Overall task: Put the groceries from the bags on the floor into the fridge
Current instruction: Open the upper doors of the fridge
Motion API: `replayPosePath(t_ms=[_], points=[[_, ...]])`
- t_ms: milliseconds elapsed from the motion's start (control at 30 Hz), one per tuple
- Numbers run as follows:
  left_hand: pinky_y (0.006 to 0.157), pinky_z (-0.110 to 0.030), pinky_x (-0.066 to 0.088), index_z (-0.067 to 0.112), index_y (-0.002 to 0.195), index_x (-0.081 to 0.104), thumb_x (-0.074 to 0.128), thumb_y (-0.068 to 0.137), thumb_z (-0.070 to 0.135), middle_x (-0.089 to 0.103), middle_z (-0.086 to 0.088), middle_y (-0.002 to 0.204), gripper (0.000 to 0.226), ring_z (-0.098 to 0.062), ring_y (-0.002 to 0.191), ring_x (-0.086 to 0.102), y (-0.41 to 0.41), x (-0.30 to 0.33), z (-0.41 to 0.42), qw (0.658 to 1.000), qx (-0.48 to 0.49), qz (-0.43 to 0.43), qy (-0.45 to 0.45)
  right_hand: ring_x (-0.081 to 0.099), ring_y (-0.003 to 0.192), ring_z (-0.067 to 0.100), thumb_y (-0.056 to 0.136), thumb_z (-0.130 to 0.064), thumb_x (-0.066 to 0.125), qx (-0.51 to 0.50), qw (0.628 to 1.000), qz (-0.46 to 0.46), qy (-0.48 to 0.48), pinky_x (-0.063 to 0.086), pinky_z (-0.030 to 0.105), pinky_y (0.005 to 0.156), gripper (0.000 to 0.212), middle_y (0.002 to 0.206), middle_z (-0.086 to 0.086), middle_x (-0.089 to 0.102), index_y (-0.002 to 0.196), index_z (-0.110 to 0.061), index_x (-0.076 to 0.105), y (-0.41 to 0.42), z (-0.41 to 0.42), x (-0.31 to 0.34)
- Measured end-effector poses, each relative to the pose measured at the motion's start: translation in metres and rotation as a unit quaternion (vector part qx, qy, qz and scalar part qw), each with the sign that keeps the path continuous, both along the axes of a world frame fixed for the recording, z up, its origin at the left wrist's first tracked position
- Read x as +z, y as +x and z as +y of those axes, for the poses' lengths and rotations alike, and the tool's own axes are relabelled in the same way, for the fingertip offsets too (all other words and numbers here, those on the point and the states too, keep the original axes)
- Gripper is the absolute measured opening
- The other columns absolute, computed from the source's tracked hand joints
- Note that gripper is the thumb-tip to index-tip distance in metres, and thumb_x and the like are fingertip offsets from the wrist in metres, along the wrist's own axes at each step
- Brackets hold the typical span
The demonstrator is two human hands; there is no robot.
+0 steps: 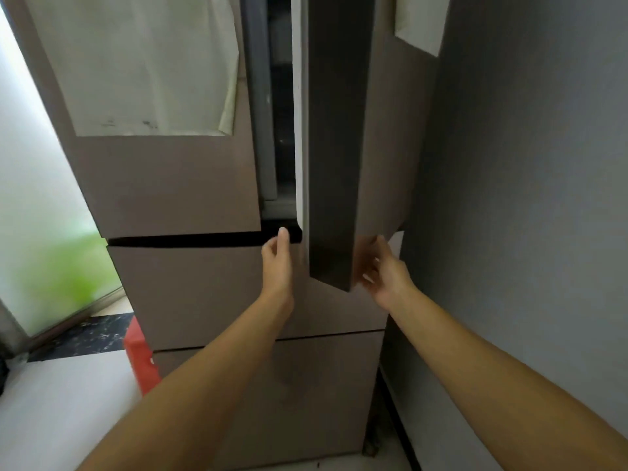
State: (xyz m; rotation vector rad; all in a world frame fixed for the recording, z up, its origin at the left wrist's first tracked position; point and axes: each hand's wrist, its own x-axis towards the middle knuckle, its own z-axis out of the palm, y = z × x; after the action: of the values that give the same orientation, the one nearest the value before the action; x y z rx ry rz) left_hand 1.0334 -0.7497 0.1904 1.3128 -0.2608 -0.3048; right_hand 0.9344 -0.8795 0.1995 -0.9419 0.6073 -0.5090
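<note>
The fridge (190,185) fills the middle of your view, tall and taupe, with the grey wall (526,198) close beside it on its right. Its upper right door (339,147) stands partly swung out toward you, edge on, its long axis running straight up and down; the upper left door (153,96) is shut, and a dark gap of interior shows between the two. Below them lie two closed drawer fronts.

Everything turns on that right door: its lower corner hangs directly in front of your hands, with one hand on either side of it. Your right hand (382,270) is the nearer to it, fingers loosely curled at the outer face and bottom edge of the door, touching or just about to; blur keeps me from telling which. Your left hand (277,256) is open and empty, fingers raised toward the dark seam under the doors, just left of the door's inner edge.

Neither hand carries any grocery. To the lower left of the fridge, on the floor, a red bag (139,351) peeks out, most of it hidden behind your left arm. Judging by this, the door wants opening wider before anything goes in.
</note>
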Motion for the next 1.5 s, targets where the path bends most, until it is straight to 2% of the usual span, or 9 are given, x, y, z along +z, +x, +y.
replayPosePath(t_ms=[267, 333, 467, 500, 667, 1100, 1267, 1367, 1500], points=[[0.079, -0.030, 0.050, 0.019, 0.112, 0.054, 0.045, 0.098, 0.032, 0.060, -0.006, 0.099, 0.020, -0.013, 0.090, 0.059, -0.081, 0.087, -0.059, 0.931, -0.192, -0.301, 0.075, 0.037, 0.136, 0.015, 0.103, -0.033, 0.029, -0.165, 0.923, 0.061, -0.342, 0.028, 0.026, 0.110, 0.045, 0.148, 0.000, 0.041, 0.146, -0.019, 0.034, -0.122, -0.030, 0.006], [0.079, -0.027, 0.051, 0.017, 0.121, 0.051, 0.046, 0.098, 0.031, 0.060, 0.001, 0.104, 0.028, -0.012, 0.096, 0.059, -0.096, 0.088, -0.085, 0.909, -0.216, -0.338, 0.109, 0.023, 0.143, 0.011, 0.102, -0.031, 0.035, -0.201, 0.863, 0.067, -0.459, 0.022, 0.027, 0.114, 0.053, 0.157, -0.004, 0.023, 0.151, -0.025, 0.017, -0.147, -0.036, 0.012], [0.086, -0.039, 0.053, 0.012, 0.121, 0.051, 0.046, 0.097, 0.034, 0.063, -0.007, 0.110, 0.033, -0.021, 0.101, 0.061, -0.124, 0.096, -0.144, 0.853, -0.211, -0.447, 0.170, -0.010, 0.146, 0.010, 0.100, -0.019, 0.038, -0.193, 0.658, 0.191, -0.702, 0.008, 0.026, 0.117, 0.065, 0.159, -0.005, -0.011, 0.151, -0.023, -0.001, -0.161, -0.049, 0.017], [0.086, -0.043, 0.053, 0.009, 0.117, 0.051, 0.046, 0.097, 0.034, 0.064, -0.011, 0.106, 0.032, -0.024, 0.098, 0.062, -0.132, 0.099, -0.157, 0.844, -0.206, -0.462, 0.178, -0.016, 0.144, 0.010, 0.099, -0.017, 0.037, -0.169, 0.643, 0.224, -0.713, 0.008, 0.031, 0.119, 0.066, 0.156, -0.008, -0.017, 0.151, -0.022, -0.003, -0.161, -0.055, 0.014], [0.077, -0.042, 0.051, 0.003, 0.109, 0.047, 0.043, 0.099, 0.028, 0.061, -0.014, 0.087, 0.028, -0.032, 0.085, 0.062, -0.156, 0.102, -0.209, 0.813, -0.165, -0.518, 0.210, -0.023, 0.139, 0.009, 0.097, -0.005, 0.036, -0.154, 0.681, 0.273, -0.662, 0.008, 0.037, 0.121, 0.066, 0.146, -0.012, -0.023, 0.151, -0.014, -0.001, -0.156, -0.099, 0.004], [0.071, -0.034, 0.046, 0.000, 0.123, 0.040, 0.039, 0.101, 0.026, 0.062, -0.020, 0.106, 0.035, -0.033, 0.093, 0.063, -0.154, 0.101, -0.255, 0.768, -0.182, -0.556, 0.258, -0.012, 0.147, 0.022, 0.085, 0.010, 0.038, -0.137, 0.627, 0.354, -0.681, 0.017, 0.040, 0.120, 0.079, 0.160, 0.003, -0.012, 0.152, -0.013, 0.004, -0.162, -0.147, 0.005], [0.087, -0.027, 0.047, 0.021, 0.146, 0.027, 0.042, 0.099, 0.027, 0.052, 0.006, 0.116, 0.049, -0.010, 0.099, 0.054, -0.119, 0.067, -0.191, 0.812, -0.292, -0.488, 0.130, 0.006, 0.147, 0.027, 0.092, -0.006, 0.046, -0.187, 0.626, 0.386, -0.651, 0.021, 0.038, 0.118, 0.062, 0.160, 0.009, 0.005, 0.149, -0.012, 0.023, -0.165, -0.114, -0.004], [0.078, -0.020, 0.048, 0.023, 0.137, 0.041, 0.043, 0.099, 0.029, 0.055, 0.012, 0.105, 0.039, -0.006, 0.093, 0.057, -0.072, 0.020, -0.133, 0.824, -0.249, -0.469, 0.195, 0.030, 0.136, 0.029, 0.091, -0.011, 0.049, -0.154, 0.654, 0.373, -0.640, 0.034, 0.039, 0.109, 0.053, 0.151, 0.012, 0.031, 0.143, -0.011, 0.036, -0.139, -0.086, -0.025], [0.080, -0.039, 0.055, 0.010, 0.114, 0.056, 0.039, 0.101, 0.028, 0.062, -0.001, 0.093, 0.028, -0.019, 0.089, 0.061, 0.012, -0.015, -0.057, 0.959, -0.134, -0.162, 0.191, 0.038, 0.130, 0.024, 0.095, -0.015, 0.047, -0.044, 0.695, 0.310, -0.647, 0.040, 0.037, 0.103, 0.047, 0.142, 0.009, 0.041, 0.141, -0.013, 0.039, -0.062, -0.047, -0.032]])
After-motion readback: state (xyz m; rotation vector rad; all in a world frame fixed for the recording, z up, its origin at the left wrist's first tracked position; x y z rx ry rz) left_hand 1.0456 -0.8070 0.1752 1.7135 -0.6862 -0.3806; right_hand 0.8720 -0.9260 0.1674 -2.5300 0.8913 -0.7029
